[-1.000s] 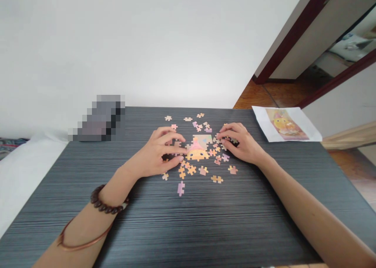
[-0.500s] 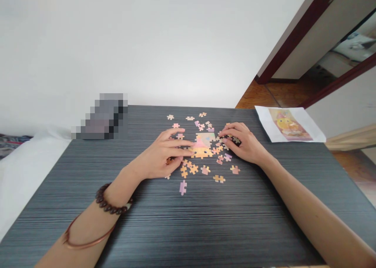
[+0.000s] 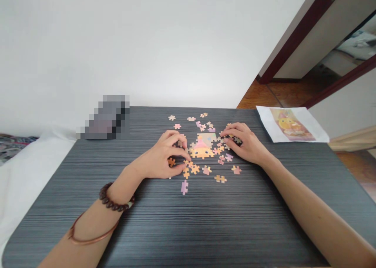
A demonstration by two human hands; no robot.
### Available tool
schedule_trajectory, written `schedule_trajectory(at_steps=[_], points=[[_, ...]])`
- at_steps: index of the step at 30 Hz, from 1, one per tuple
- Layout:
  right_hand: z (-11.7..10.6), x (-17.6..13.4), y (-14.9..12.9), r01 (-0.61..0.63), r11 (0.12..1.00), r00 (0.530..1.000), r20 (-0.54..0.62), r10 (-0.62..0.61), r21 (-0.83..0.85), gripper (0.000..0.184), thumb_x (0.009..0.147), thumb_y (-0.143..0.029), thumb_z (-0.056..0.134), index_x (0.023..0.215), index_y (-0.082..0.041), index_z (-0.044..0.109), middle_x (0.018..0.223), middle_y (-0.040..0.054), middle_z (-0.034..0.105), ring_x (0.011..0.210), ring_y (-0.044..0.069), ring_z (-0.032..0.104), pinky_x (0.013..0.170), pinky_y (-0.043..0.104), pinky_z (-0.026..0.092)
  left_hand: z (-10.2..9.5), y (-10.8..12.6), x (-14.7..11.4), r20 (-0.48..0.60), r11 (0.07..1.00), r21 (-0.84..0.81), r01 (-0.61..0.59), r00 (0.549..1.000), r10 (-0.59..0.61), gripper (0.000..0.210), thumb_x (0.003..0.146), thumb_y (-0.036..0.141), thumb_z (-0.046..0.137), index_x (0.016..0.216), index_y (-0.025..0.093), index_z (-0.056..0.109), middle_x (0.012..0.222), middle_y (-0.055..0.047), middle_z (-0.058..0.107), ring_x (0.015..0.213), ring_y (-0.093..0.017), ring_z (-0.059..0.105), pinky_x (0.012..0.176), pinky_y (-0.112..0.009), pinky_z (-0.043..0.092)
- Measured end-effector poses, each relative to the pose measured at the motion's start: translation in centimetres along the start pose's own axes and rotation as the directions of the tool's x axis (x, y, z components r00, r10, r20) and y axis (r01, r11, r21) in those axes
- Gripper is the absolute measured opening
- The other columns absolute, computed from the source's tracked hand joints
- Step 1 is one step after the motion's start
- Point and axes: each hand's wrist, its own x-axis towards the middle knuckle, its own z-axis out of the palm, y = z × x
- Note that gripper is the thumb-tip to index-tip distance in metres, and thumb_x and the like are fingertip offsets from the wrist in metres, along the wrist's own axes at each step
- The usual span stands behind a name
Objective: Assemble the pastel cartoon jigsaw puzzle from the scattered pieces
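Note:
Near the middle of the table, a joined section of jigsaw puzzle (image 3: 202,145) shows a yellow face with blue eyes and a pink hat. My left hand (image 3: 163,156) is over loose pieces at its left edge, fingers bent and thumb apart from the index finger; no piece shows between them. On the right, my right hand (image 3: 242,142) rests with curved, parted fingers, its fingertips over a cluster of loose pieces it partly covers. An orange puzzle piece (image 3: 195,169) lies below the joined section, and a purple puzzle piece (image 3: 184,187) is closer to me.
A paper sheet (image 3: 320,131) with a printed yellow chick-like picture lies at the table's right back. A blurred dark object (image 3: 102,119) stands at the left back. Behind the dark table (image 3: 188,229) is a white wall; white fabric (image 3: 44,162) hangs at the left.
My left hand has drawn back from the joined section, and its fingers have curled from stretched to bent. The face shows more fully. My right hand has stayed in nearly the same place.

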Motion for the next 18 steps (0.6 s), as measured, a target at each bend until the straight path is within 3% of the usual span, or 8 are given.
schedule_trajectory(at_steps=[14,18], points=[[-0.01,0.08,-0.06,0.0,1.0,1.0,-0.006,0.0,-0.009,0.018,0.095,-0.023,0.056,0.106,-0.023,0.07,0.111,0.0102,0.066,0.111,0.027,0.061,0.099,0.048,0.048,0.24,-0.36,-0.12,-0.002,0.999,-0.033,0.019,1.0,-0.019,0.007,0.082,0.02,0.074,0.083,0.026,0.077,0.107,-0.005,0.058,0.118,-0.025,0.045,0.112,-0.045,0.037],[-0.07,0.08,-0.18,-0.004,1.0,1.0,-0.008,0.004,-0.007,0.017,0.094,-0.022,0.057,0.105,-0.023,0.07,0.11,0.0096,0.067,0.111,0.028,0.061,0.098,0.047,0.049,0.43,-0.74,-0.1,-0.074,0.998,0.034,0.05,0.996,-0.048,0.007,0.087,0.022,0.068,0.086,0.023,0.075,0.106,-0.006,0.06,0.114,-0.024,0.049,0.107,-0.043,0.042]])
